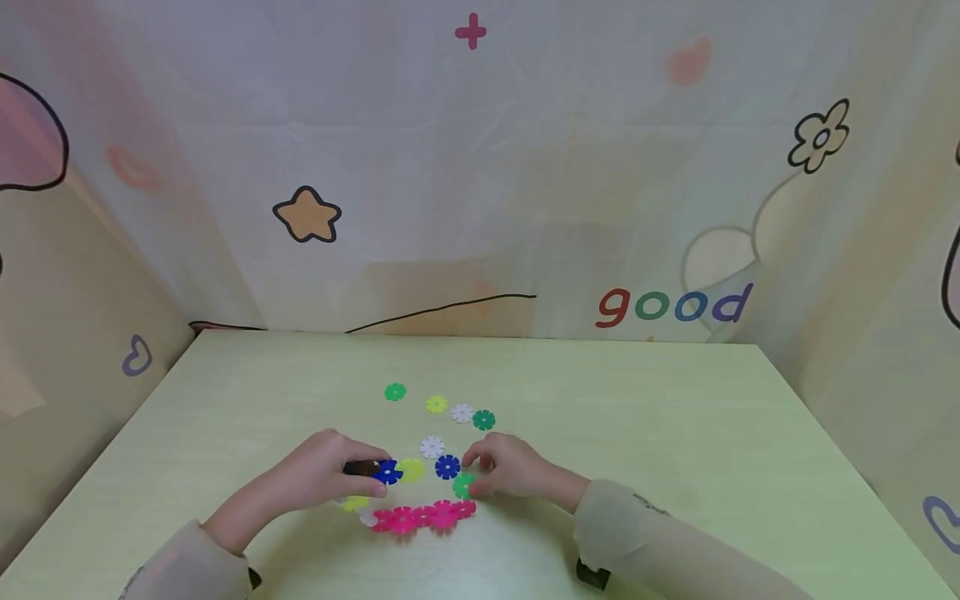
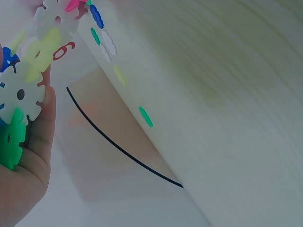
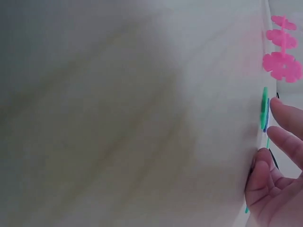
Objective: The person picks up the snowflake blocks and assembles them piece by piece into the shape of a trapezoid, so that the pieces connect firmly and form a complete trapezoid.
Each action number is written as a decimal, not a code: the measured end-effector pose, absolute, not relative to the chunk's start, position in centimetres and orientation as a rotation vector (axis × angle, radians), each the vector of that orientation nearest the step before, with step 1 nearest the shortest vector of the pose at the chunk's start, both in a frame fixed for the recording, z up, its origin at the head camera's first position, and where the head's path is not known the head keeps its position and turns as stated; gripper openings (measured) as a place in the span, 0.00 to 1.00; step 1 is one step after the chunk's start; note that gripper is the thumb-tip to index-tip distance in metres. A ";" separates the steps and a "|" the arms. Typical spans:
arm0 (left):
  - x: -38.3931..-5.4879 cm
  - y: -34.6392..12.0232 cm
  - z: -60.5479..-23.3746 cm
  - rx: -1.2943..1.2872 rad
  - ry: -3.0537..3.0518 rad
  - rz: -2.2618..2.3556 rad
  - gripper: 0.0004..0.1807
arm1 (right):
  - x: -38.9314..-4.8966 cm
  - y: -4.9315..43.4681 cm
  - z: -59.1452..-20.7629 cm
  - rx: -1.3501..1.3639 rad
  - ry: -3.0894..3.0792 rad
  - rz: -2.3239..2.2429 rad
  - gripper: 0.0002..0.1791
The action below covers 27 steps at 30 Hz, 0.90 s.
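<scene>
Left of the pink discs (image 1: 405, 520), my left hand (image 1: 311, 475) hides part of the linked discs (image 2: 32, 97) I grip; the left wrist view's edge crops them too. Beyond the pink discs' right end, whether my right hand (image 1: 517, 468) touches the green disc (image 1: 461, 486), I cannot tell. On either side, my sleeves (image 1: 618, 529) run off the head view's bottom edge.

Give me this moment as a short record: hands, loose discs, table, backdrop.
Left hand: grips linked notched discs, including pink discs
Right hand: beside a light green disc; contact unclear
Loose farther back: blue disc, two white discs, yellow disc, two green discs
Table: pale, wood-grained
Backdrop: printed, reading "good"
</scene>
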State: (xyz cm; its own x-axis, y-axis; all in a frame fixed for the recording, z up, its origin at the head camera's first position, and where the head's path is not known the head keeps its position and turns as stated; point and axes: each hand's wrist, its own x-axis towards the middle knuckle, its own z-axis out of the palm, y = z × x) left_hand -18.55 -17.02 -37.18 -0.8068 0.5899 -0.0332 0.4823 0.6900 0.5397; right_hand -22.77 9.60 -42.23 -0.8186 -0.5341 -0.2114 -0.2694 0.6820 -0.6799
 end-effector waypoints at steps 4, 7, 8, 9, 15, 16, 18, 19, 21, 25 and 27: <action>-18.5 -17.0 -36.9 0.868 2.683 0.793 0.26 | -22.7 9.6 -42.4 -0.629 2.541 -0.839 0.14; -18.4 -17.0 -36.8 0.867 2.681 0.793 0.26 | -22.7 9.5 -42.4 -0.644 2.559 -0.798 0.13; -18.4 -17.0 -36.8 0.868 2.680 0.793 0.26 | -22.6 9.5 -42.4 -0.649 2.560 -0.797 0.13; -18.4 -17.0 -36.8 0.871 2.682 0.790 0.26 | -22.6 9.5 -42.4 -0.651 2.561 -0.791 0.13; -18.4 -17.0 -36.9 0.896 2.695 0.784 0.27 | -22.5 9.7 -42.1 -0.640 2.537 -0.780 0.11; -18.4 -17.0 -36.9 0.898 2.696 0.785 0.27 | -22.5 9.8 -42.1 -0.641 2.536 -0.772 0.10; -18.4 -17.0 -36.9 0.901 2.696 0.789 0.26 | -22.4 10.0 -42.0 -0.641 2.535 -0.756 0.10; -18.3 -16.9 -36.9 0.899 2.694 0.792 0.26 | -22.4 10.1 -42.1 -0.645 2.534 -0.756 0.11; -18.3 -16.8 -36.7 0.898 2.690 0.795 0.26 | -22.3 10.5 -42.1 -0.655 2.536 -0.756 0.11; -18.3 -16.4 -36.6 0.893 2.686 0.798 0.28 | -21.9 11.5 -42.0 -0.657 2.523 -0.825 0.11; -18.3 -16.3 -36.5 0.895 2.687 0.800 0.28 | -21.8 12.0 -42.0 -0.650 2.516 -0.865 0.10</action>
State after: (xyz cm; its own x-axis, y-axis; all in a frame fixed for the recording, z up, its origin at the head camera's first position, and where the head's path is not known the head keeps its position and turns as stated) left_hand -18.27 -16.27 -36.51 -0.7971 0.6036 -0.0162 0.4965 0.6704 0.5514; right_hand -21.79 12.00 -42.00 -0.8116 -0.5427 -0.2162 -0.2950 0.7001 -0.6503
